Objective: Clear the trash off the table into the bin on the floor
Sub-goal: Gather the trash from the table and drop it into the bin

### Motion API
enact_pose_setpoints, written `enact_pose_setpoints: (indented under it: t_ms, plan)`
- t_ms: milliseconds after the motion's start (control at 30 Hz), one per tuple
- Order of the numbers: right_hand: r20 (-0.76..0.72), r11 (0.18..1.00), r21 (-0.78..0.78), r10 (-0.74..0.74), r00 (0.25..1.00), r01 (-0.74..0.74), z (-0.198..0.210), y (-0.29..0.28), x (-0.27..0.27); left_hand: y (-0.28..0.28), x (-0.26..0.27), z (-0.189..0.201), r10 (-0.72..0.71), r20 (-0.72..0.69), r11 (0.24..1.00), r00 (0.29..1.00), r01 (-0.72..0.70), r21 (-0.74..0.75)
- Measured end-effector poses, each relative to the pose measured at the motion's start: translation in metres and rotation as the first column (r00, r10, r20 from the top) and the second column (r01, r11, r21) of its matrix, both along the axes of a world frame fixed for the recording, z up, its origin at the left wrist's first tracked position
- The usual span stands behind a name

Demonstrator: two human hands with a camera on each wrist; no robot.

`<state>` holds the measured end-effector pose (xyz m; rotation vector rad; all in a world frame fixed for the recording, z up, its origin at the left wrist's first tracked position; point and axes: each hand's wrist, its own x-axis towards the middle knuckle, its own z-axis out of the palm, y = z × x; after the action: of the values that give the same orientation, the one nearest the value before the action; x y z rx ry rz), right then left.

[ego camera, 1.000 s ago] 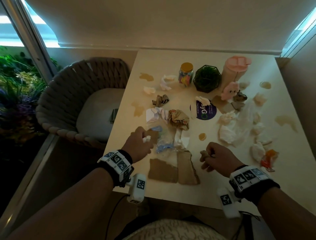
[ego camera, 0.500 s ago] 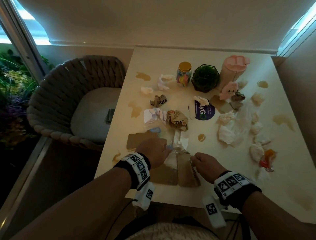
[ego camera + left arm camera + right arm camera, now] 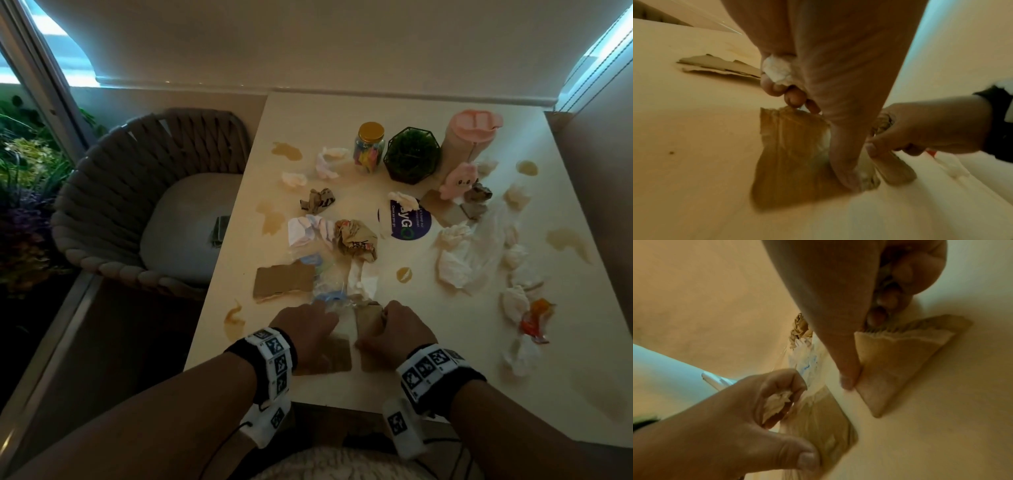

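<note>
My left hand (image 3: 305, 325) and right hand (image 3: 400, 327) sit side by side at the near edge of the cream table (image 3: 428, 370). The left hand keeps a white tissue wad (image 3: 778, 71) in its curled fingers while thumb and fingertips pinch the left cardboard piece (image 3: 337, 356). The right hand holds a crumpled brown paper scrap (image 3: 882, 121) in its curled fingers. Its thumb presses the edge of the right cardboard piece (image 3: 896, 363), and its fingers meet the torn far edge. The bin is out of view.
Ahead lie a third cardboard piece (image 3: 284, 282), clear plastic wrap (image 3: 329, 287), a crumpled brown bag (image 3: 356, 240), white tissues (image 3: 455, 263) and an orange wrapper (image 3: 534, 318). A jar (image 3: 369, 147), plant (image 3: 411, 154) and pink tumbler (image 3: 469, 140) stand at the back. A woven chair (image 3: 154, 205) is on the left.
Both hands have drawn back toward the near table edge and closed in on the two cardboard pieces. The left hand has left the flat cardboard further out, which now lies uncovered.
</note>
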<state>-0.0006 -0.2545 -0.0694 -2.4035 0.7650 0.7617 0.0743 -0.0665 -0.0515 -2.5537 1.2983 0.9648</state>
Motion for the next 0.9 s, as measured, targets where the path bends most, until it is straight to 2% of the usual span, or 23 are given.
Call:
enact_pose_setpoints:
  t_ms: [100,167,233,300,367,433,467,567,667,700,733,800,867,900]
  plan:
    - [-0.051,0.997,-0.011,0.071,0.996,-0.072,0.001,-0.008,0.009,0.000,0.017,0.007,0.062,-0.151,0.998,0.987,-0.061,0.009]
    - [-0.088,0.991,-0.010,0.131,0.987,-0.133,0.003,-0.016,0.014,0.003,0.028,0.016,0.171,-0.273,0.977,0.947,-0.199,-0.078]
    - [-0.077,0.992,-0.011,0.124,0.989,-0.125,0.003,-0.023,0.017,0.006,0.042,0.027,0.305,-0.368,0.909,0.878,-0.384,-0.162]
    - [-0.031,0.999,0.022,0.026,0.999,-0.025,0.003,-0.023,0.015,0.010,0.055,0.033,0.424,-0.397,0.823,0.814,-0.529,-0.207]
    - [-0.017,0.998,0.036,-0.056,0.998,0.056,0.005,-0.015,0.008,0.011,0.062,0.036,0.516,-0.514,0.714,0.685,-0.676,-0.182]
    - [-0.002,0.999,-0.015,-0.031,1.000,0.031,0.005,-0.005,0.000,0.008,0.062,0.037,0.542,-0.671,0.594,0.505,-0.795,-0.118]
    - [0.020,0.999,-0.036,-0.016,1.000,0.017,0.005,-0.003,-0.002,0.005,0.060,0.039,0.541,-0.717,0.556,0.439,-0.827,-0.086]
    - [0.026,0.998,-0.067,0.002,1.000,0.000,0.003,0.000,-0.001,0.001,0.056,0.040,0.530,-0.764,0.505,0.368,-0.861,-0.064]
    - [-0.005,0.998,-0.061,-0.003,1.000,0.003,0.003,0.002,0.002,0.001,0.057,0.037,0.537,-0.790,0.401,0.297,-0.913,-0.070]
    - [0.000,0.998,-0.057,-0.010,1.000,0.010,0.003,0.002,0.003,0.000,0.058,0.036,0.546,-0.787,0.375,0.286,-0.924,-0.076]
    - [0.005,0.998,-0.053,-0.018,1.000,0.018,0.002,0.002,0.003,-0.001,0.059,0.035,0.563,-0.763,0.374,0.318,-0.921,-0.108]
    - [-0.003,0.999,-0.030,-0.035,0.999,0.035,0.002,-0.002,0.003,-0.004,0.059,0.033,0.610,-0.646,0.428,0.459,-0.877,-0.219]
    - [-0.014,0.999,0.022,-0.043,0.999,0.044,0.002,-0.009,0.004,-0.009,0.059,0.029,0.643,-0.452,0.535,0.619,-0.784,-0.314]
    - [-0.008,0.998,0.045,-0.044,0.999,0.044,0.002,-0.013,0.003,-0.012,0.057,0.028,0.649,-0.343,0.604,0.679,-0.734,-0.312]
